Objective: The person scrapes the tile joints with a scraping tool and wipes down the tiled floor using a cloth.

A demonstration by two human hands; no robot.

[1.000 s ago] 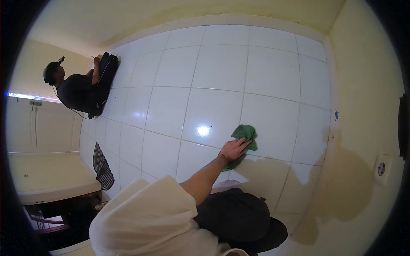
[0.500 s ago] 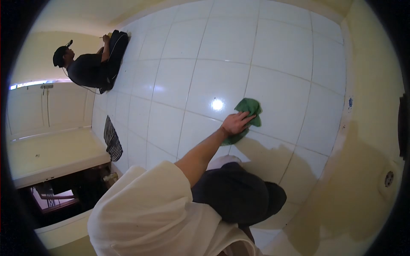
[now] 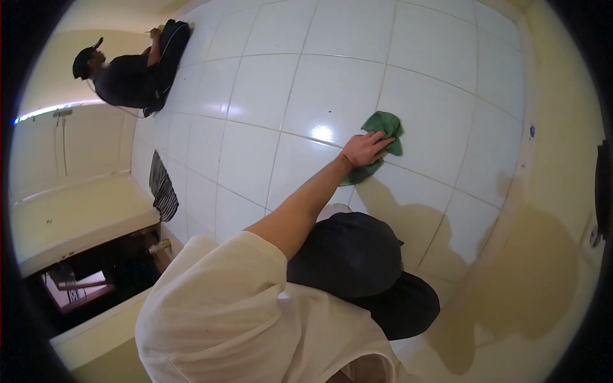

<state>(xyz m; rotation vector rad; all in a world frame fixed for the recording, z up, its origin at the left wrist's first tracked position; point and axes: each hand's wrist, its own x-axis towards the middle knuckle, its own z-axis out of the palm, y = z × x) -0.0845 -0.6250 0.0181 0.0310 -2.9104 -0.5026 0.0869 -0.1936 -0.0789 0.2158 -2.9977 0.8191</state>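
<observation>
The floor (image 3: pixel 345 83) is laid with glossy white tiles and meets a pale yellow wall (image 3: pixel 555 159) at the right of the view. Nearest the camera are the wearer's white shirt (image 3: pixel 217 287) and dark trousers (image 3: pixel 345 252), with the leg bent. The left arm (image 3: pixel 306 191) extends past the leg, and the left hand (image 3: pixel 365 150) lies palm down over a green cloth (image 3: pixel 383 120). The green cloth rests on the floor where grout lines meet, one part spread beyond the fingers, another below the hand.

State of grip: the fingers sit slightly parted on top of the green cloth; whether they close on a fold cannot be told. The right hand is out of view.

Handling assessment: the green cloth appears light, soft and limp, not fragile, and probably slides easily on smooth tile. Its wetness cannot be determined. The bunched middle under the palm is judged the best hold; an edge alone would likely trail.

Farther off, a striped cloth (image 3: pixel 163 188) lies on the floor to the left. Beyond it, a co-worker (image 3: pixel 124 80) in dark clothing sits near a pale door (image 3: pixel 96 137).
</observation>
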